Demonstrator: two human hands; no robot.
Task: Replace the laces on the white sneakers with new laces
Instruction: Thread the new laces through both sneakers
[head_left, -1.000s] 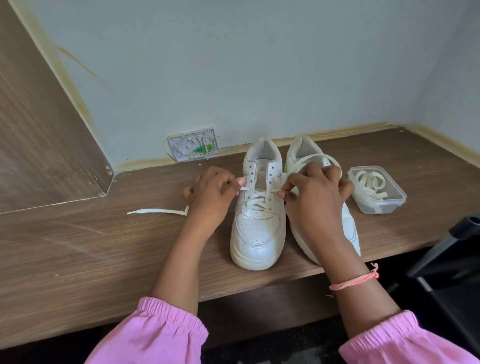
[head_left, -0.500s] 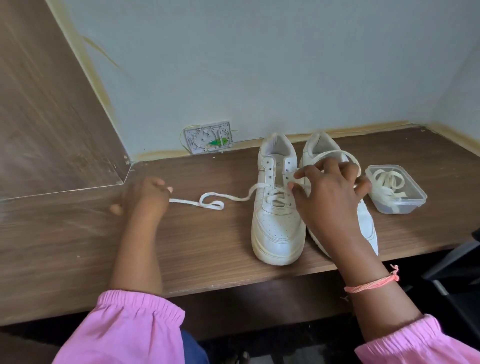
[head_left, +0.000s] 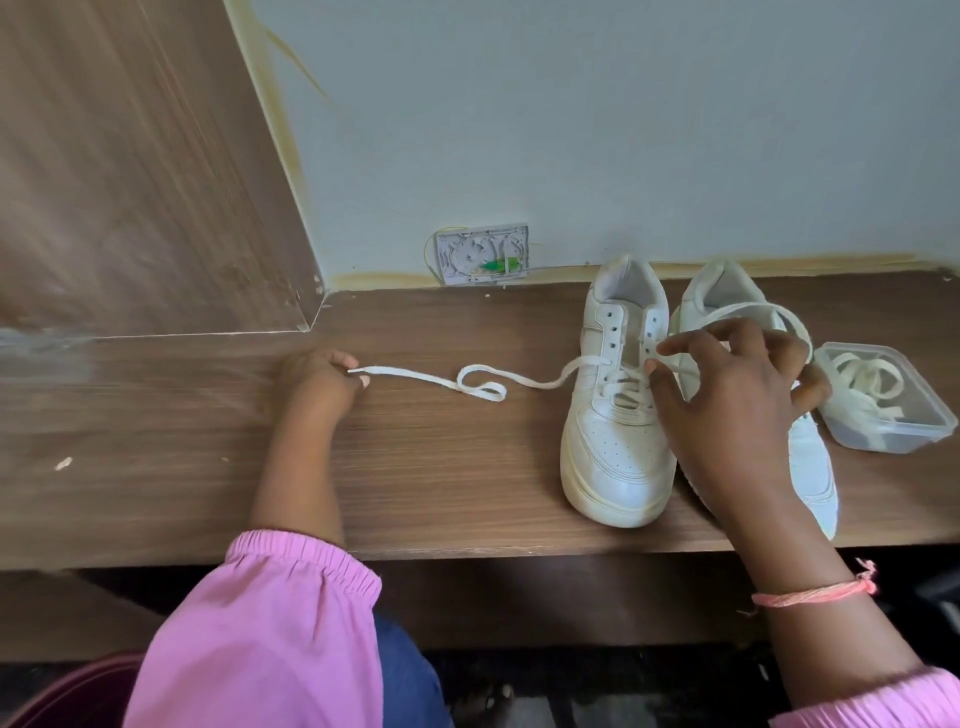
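1. From my remote seat I see two white sneakers side by side on a wooden desk (head_left: 182, 467), heels toward the pale wall; the left sneaker (head_left: 615, 415) is laced only through its lower eyelets, the upper ones bare.
2. The left hand (head_left: 319, 379) lies far out on the desk, fingers curled and pinching the tip of a white lace (head_left: 480, 387); that lace runs slack along the wood, curls into a small loop, then rises to the left sneaker's eyelets.
3. The right hand (head_left: 727, 395) covers much of the right sneaker (head_left: 810, 467); thumb and forefinger pinch the lace's other strand beside the eyelets; a lace loop arcs behind its fingers.
4. A clear plastic container (head_left: 930, 415) holding coiled laces stands just right of the shoes; a grey wall plate (head_left: 483, 254) sits above the desk's rear edge.
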